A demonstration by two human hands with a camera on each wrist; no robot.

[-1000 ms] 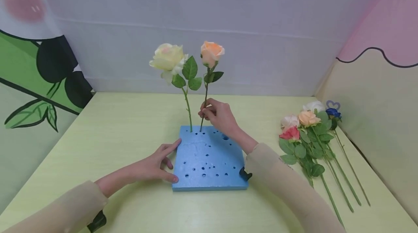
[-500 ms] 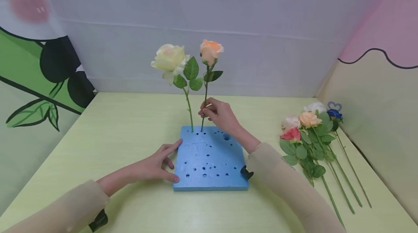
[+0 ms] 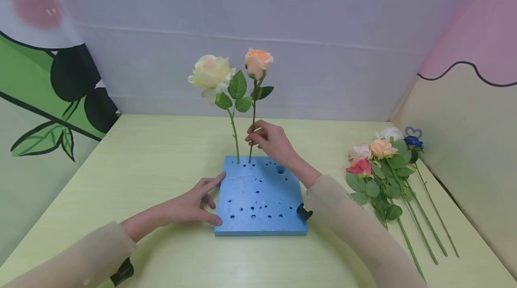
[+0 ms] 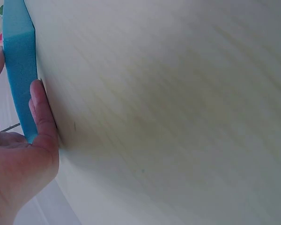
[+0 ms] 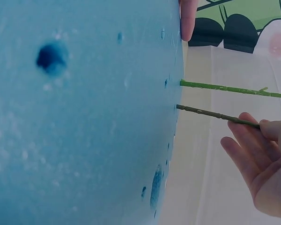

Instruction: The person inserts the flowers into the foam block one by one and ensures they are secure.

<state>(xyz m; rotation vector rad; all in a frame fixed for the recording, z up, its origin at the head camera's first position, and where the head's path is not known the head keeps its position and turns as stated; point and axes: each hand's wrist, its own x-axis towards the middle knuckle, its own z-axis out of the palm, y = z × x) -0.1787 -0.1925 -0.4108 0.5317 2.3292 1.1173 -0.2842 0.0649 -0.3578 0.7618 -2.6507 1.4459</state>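
My right hand (image 3: pixel 272 141) pinches the thin dark stem of a peach rose (image 3: pixel 258 63) between thumb and fingers. The lower end of that stem meets the blue foam block (image 3: pixel 258 196) at its far edge, as the right wrist view also shows at the stem (image 5: pixel 201 112). Just left of it a cream rose (image 3: pixel 211 72) stands upright in the block, held by no hand. At the block's left side, my left hand (image 3: pixel 191 202) lies with thumb and index finger spread against the edge. In the left wrist view, its fingers (image 4: pixel 44 115) touch the block's side face.
Several roses lie at the right of the table: a red rose (image 3: pixel 360 166), a peach rose (image 3: pixel 383 147), a blue rose (image 3: pixel 414 141) and pale ones, their stems toward the near edge. Many holes dot the block. A pale cloth wall (image 3: pixel 323 77) rises behind the table.
The peach rose's bloom has tipped slightly left and up, with the right hand still pinching its stem. The left hand keeps its place at the block. The head view has shifted slightly.
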